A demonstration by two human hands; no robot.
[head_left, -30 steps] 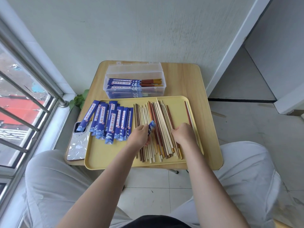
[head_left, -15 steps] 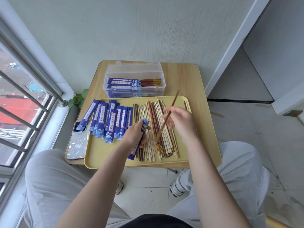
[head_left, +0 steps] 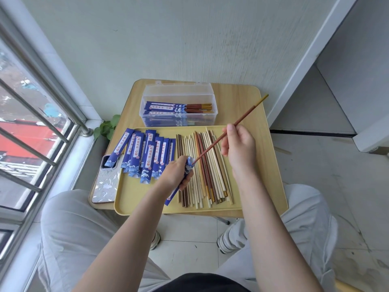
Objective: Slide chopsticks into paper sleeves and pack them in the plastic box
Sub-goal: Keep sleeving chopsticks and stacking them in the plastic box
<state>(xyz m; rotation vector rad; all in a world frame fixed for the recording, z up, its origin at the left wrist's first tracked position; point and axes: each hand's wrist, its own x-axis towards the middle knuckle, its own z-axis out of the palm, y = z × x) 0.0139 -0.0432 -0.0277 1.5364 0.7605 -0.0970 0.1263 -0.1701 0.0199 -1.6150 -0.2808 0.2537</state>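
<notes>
Right hand point(head_left: 240, 148) pinches red chopstick point(head_left: 242, 120), tip angled down-left into blue sleeve point(head_left: 185, 175) in left grip point(head_left: 175, 175).

A small wooden table point(head_left: 237, 95) with rounded corners stands against a pale textured wall point(head_left: 189, 39) at twelve o'clock. At nine o'clock a barred window point(head_left: 31, 123) lets in daylight over a white sill point(head_left: 69, 163). Light floor tiles point(head_left: 328, 171) spread toward three o'clock, where a white door frame point(head_left: 311, 53) rises.
</notes>
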